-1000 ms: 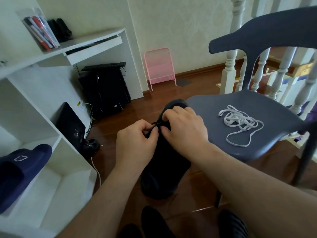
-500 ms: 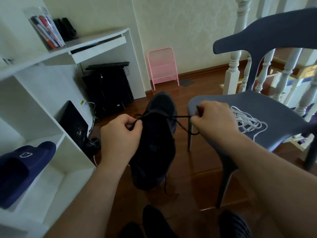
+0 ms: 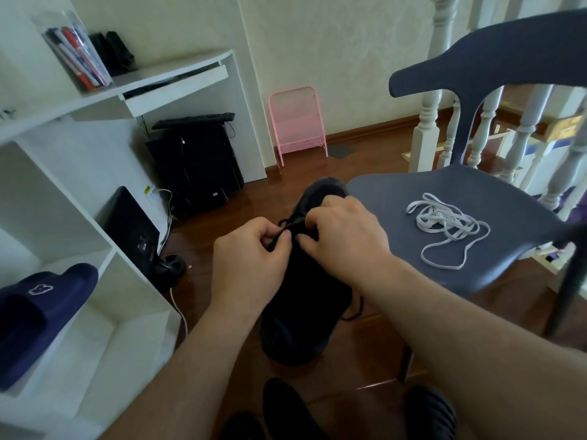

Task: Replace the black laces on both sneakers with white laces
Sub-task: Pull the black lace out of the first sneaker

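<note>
The black sneaker (image 3: 309, 300) is held above the wooden floor (image 3: 365, 160), between the two forearms, toe pointing away from the person and resting just beside the front edge of the grey chair (image 3: 444, 192).

The left hand (image 3: 251, 265) is positioned over the lacing area on the left side. Its grip is curled, with thumb and forefinger pinching a strand of the black lace (image 3: 284, 230).

The right hand (image 3: 346, 236) is positioned over the lacing area on the right side, close to the left hand. Its fingers are curled down onto the top of the sneaker; whether they pinch the lace cannot be told, since the fingertips are hidden against the black material.

A loose end of black lace hangs below the right wrist on the right side of the sneaker.

The white laces (image 3: 444, 227) lie in a loose tangle on the chair seat, well apart from both hands.

A white shelf unit (image 3: 95, 312) stands at the left and holds a dark blue slipper (image 3: 41, 309). A pink folding stool (image 3: 298, 122) leans against the far wall.
</note>
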A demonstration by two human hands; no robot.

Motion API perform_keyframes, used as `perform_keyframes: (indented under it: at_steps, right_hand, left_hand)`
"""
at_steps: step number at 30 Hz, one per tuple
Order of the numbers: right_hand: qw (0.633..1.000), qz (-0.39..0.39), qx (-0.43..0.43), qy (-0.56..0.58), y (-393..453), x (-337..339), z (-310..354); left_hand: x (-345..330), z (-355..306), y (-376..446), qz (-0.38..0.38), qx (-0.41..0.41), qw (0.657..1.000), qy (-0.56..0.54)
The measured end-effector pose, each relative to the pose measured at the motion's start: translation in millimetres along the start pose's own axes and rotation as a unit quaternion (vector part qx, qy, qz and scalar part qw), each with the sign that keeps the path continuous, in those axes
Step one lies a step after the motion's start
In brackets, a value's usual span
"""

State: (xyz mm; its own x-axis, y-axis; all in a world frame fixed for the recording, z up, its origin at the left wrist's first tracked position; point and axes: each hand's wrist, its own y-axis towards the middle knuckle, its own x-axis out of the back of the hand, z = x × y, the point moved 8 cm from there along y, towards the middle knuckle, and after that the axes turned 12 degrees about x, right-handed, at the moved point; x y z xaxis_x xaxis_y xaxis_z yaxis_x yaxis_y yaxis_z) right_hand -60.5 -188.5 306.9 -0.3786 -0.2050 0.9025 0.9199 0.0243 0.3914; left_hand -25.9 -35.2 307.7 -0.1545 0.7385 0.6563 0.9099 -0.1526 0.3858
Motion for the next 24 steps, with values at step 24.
perform_keyframes:
  at_steps: [24]
  right_hand:
    - [0.995,-0.048,-0.003,0.089,-7.3,9.2,-14.3]
  left_hand:
    - [14.0,14.0,6.3,-0.024,0.016,1.000,-0.002]
